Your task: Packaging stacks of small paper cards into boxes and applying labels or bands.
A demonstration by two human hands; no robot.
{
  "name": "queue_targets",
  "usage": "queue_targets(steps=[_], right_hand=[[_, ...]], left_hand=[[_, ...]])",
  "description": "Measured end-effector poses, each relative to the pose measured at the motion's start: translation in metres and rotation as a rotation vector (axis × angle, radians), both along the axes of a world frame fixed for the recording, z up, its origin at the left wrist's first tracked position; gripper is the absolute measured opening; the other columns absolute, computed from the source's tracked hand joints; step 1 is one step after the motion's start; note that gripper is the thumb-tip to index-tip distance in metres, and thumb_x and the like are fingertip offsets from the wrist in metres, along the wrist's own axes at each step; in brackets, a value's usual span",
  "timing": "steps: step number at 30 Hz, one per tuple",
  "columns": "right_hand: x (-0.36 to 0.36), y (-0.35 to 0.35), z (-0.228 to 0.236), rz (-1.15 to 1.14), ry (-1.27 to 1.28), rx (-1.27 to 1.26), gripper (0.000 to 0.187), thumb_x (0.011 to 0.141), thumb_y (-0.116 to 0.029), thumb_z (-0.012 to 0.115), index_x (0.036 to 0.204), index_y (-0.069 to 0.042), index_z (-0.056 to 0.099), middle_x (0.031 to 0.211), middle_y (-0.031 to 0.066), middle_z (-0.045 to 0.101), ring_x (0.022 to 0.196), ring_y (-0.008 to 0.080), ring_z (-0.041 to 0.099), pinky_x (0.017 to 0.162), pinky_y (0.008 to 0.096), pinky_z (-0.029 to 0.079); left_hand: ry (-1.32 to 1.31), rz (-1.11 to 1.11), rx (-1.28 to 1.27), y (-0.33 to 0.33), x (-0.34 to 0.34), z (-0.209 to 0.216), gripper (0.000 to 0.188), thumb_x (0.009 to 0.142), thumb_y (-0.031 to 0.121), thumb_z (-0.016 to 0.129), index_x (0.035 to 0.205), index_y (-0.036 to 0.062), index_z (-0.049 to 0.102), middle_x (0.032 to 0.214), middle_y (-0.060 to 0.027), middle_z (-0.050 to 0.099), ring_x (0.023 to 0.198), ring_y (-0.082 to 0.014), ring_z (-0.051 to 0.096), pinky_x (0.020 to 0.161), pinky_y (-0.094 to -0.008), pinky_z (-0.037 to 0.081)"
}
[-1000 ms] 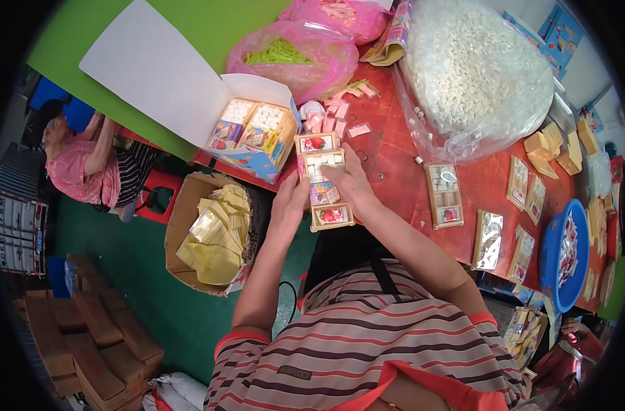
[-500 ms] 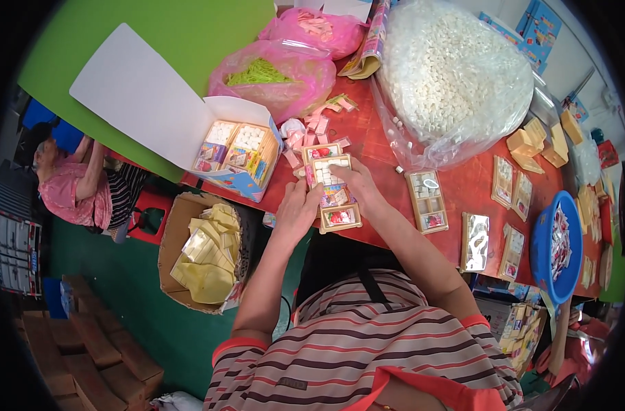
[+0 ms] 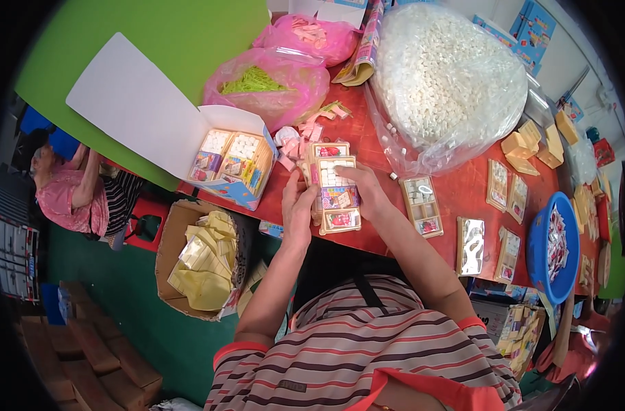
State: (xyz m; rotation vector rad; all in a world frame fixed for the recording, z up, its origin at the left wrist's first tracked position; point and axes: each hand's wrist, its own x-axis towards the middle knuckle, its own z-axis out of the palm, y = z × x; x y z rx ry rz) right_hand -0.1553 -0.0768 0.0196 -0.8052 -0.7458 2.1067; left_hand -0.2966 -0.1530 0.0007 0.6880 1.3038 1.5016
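Observation:
Right in front of me at the table edge is a small tan compartment tray [image 3: 340,198] with white blocks and colourful printed pieces in it. It lies over at least one similar tray [image 3: 327,150], whose end shows beyond it. My left hand [image 3: 301,209] is closed along its left side, thumb at the edge. From the right, my right hand [image 3: 364,188] grips the other side, its thumb over the white blocks; its other fingers are mostly hidden. To the right lies another compartment tray [image 3: 422,205], partly filled with white blocks.
An open white-and-blue carton [image 3: 240,195] of filled trays stands left. Behind are pink bags [image 3: 247,113] and a clear bag of white pieces [image 3: 449,89]. Wrapped trays [image 3: 471,246] and a blue basin [image 3: 553,250] are right. A cardboard box [image 3: 172,264] sits below; two other people are nearby.
The held tray has straightened and lines up more with the tray beneath. My left fingers now lie more upright along its side. My right hand has shifted slightly toward me.

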Motion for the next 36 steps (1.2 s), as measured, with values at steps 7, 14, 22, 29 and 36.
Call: queue_targets(steps=[7, 14, 22, 29, 36], right_hand=[[0.02, -0.005, -0.01, -0.058, 0.098, 0.053, 0.044, 0.085, -0.013, 0.061, 0.125, 0.001, 0.05, 0.108, 0.0152, 0.065, 0.091, 0.0235, 0.068, 0.078, 0.0373, 0.058], [0.044, -0.025, 0.0, -0.289, -0.072, 0.595, 0.081, 0.078, -0.023, 0.066, 0.145, 0.002, 0.028, 0.132, 0.0153, 0.048, 0.122, 0.0212, 0.049, 0.103, 0.0358, 0.039], [0.08, -0.065, -0.026, -0.313, -0.473, 1.301, 0.107, 0.077, -0.036, 0.074, 0.15, 0.005, 0.007, 0.142, 0.0237, 0.03, 0.129, 0.035, 0.037, 0.107, 0.0436, 0.032], [0.084, -0.076, -0.043, -0.19, -0.331, 1.094, 0.115, 0.074, -0.033, 0.079, 0.149, 0.006, 0.003, 0.14, 0.0244, 0.033, 0.128, 0.0353, 0.039, 0.11, 0.0436, 0.029], [0.099, -0.066, -0.036, 0.058, -0.58, 1.141, 0.124, 0.073, -0.037, 0.081, 0.151, 0.002, -0.007, 0.142, 0.0145, 0.034, 0.131, 0.0273, 0.038, 0.112, 0.0394, 0.026]], left_hand=[[0.052, 0.059, 0.192, 0.007, 0.029, -0.001, 0.054, 0.095, 0.022, 0.054, 0.139, -0.0059, 0.038, 0.124, -0.0137, 0.04, 0.116, -0.0224, 0.044, 0.1, -0.0344, 0.036], [0.71, -0.081, 0.559, 0.001, 0.045, 0.008, 0.076, 0.09, 0.03, 0.056, 0.145, -0.009, 0.02, 0.141, -0.0272, 0.03, 0.129, -0.04, 0.033, 0.11, -0.044, 0.025], [0.651, -0.271, 0.742, -0.03, 0.044, -0.03, 0.101, 0.075, 0.021, 0.072, 0.147, -0.0117, 0.008, 0.136, -0.029, 0.035, 0.117, -0.0395, 0.044, 0.1, -0.0447, 0.037], [0.821, -0.298, 0.729, -0.032, 0.046, -0.028, 0.085, 0.071, 0.026, 0.074, 0.135, -0.0119, 0.032, 0.13, -0.0257, 0.041, 0.118, -0.0396, 0.042, 0.102, -0.0466, 0.035], [0.437, -0.473, 0.622, -0.025, 0.043, -0.036, 0.074, 0.071, 0.018, 0.071, 0.133, -0.0033, 0.037, 0.128, -0.02, 0.043, 0.117, -0.0328, 0.047, 0.101, -0.0412, 0.038]])
